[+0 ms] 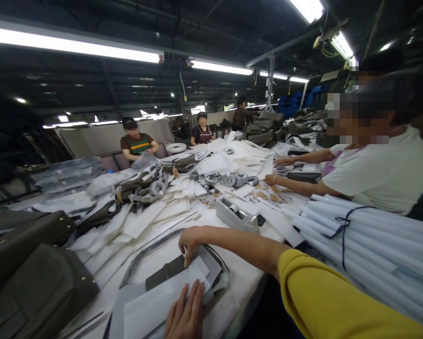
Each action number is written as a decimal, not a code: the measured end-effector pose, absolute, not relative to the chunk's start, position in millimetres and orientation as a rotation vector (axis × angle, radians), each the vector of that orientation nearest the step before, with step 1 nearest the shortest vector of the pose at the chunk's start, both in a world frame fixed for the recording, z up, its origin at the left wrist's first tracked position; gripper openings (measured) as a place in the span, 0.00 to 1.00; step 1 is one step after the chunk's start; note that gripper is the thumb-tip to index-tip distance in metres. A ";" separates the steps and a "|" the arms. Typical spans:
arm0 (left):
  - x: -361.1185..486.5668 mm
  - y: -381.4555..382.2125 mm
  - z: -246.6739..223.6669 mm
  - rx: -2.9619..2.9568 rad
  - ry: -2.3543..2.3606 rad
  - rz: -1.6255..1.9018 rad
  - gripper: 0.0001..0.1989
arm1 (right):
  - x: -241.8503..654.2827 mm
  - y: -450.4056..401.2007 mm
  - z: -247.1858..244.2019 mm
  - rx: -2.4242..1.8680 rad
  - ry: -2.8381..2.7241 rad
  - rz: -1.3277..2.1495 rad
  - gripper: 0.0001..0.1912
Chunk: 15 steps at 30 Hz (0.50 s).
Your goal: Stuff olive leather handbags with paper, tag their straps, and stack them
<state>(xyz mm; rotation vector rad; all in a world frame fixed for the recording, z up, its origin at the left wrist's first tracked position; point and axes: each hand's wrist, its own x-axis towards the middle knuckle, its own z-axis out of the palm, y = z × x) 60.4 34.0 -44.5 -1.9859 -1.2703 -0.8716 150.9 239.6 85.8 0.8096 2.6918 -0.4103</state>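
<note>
My left hand (186, 310) lies palm down near the bottom centre, its fingers stretched over a white sheet (147, 306). Just above it, my right hand (190, 242) reaches in from the right with bent fingers, thumb and fingertips touching the far edge of a dark olive strap piece (165, 273) and the pale sheet over it. Whether those fingers grip anything is hard to make out. Grey material (213, 263) lies beneath the sheets. A grey band (135, 263) curves around the piece on the left.
A tape dispenser (235, 215) stands beyond my right forearm. Olive bags (45, 292) lie at left, and tied white tubes (373, 240) at right. White sheets and rolled straps (228, 180) cover the table. A person (377, 169) works at right; others are farther back.
</note>
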 end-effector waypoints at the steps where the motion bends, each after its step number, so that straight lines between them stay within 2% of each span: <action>1: 60.2 34.0 -44.3 -1.983 -1.264 -0.868 0.35 | 154.3 231.3 84.7 0.854 2.752 -0.390 0.24; 5: 59.6 34.2 -46.7 -1.986 -1.283 -0.893 0.35 | 168.5 194.8 55.6 0.881 3.128 -0.347 0.30; 10: 56.2 36.2 -48.6 -1.999 -1.212 -0.818 0.36 | 175.6 181.8 12.6 0.900 3.217 -0.244 0.26; 15: 54.4 36.4 -46.7 -1.993 -1.198 -0.809 0.35 | 171.5 187.2 17.1 1.021 3.204 -0.217 0.21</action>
